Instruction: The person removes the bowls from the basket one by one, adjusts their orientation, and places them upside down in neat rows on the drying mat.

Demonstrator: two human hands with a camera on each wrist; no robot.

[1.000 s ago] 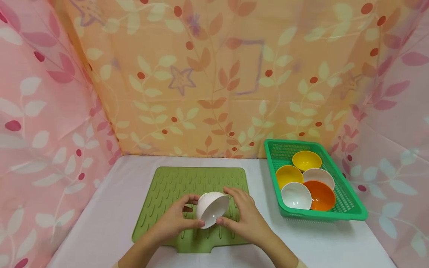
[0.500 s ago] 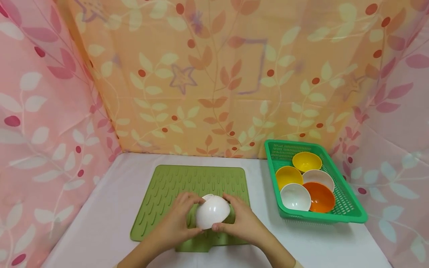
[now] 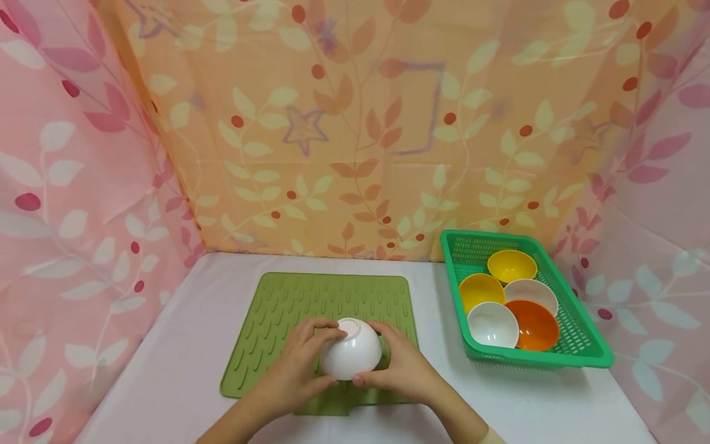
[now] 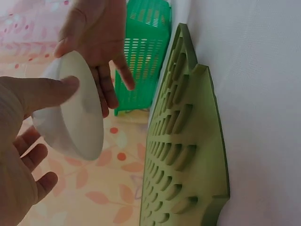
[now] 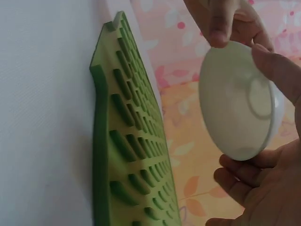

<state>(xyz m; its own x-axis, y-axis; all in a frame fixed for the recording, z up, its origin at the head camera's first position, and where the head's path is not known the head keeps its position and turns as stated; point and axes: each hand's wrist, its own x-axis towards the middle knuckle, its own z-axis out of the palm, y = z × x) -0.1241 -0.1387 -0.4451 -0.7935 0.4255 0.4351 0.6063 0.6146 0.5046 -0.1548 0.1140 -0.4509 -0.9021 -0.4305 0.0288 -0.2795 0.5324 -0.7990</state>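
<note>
A small white bowl (image 3: 355, 357) is held upside down above the green ridged mat (image 3: 333, 296), its foot ring turned up. The left hand (image 3: 302, 364) grips its left side, with the thumb low on the near side and fingers up by the foot. On the other side the right hand (image 3: 402, 364) holds the rim between thumb and fingers. In the right wrist view the bowl's hollow inside (image 5: 235, 103) shows, with nothing in it. The left wrist view shows the bowl (image 4: 75, 113) raised off the mat (image 4: 188, 150).
To the right stands a green plastic basket (image 3: 477, 351) holding several bowls, among them a yellow bowl (image 3: 511, 266), a white bowl (image 3: 492, 325) and an orange bowl (image 3: 535, 327). Patterned cloth (image 3: 299, 185) walls the white-covered table (image 3: 188, 320) at the back and sides.
The white bowl has been turned over: its inside faced the head camera a second ago, and now its outside and foot do. Both hands have kept hold of it.
</note>
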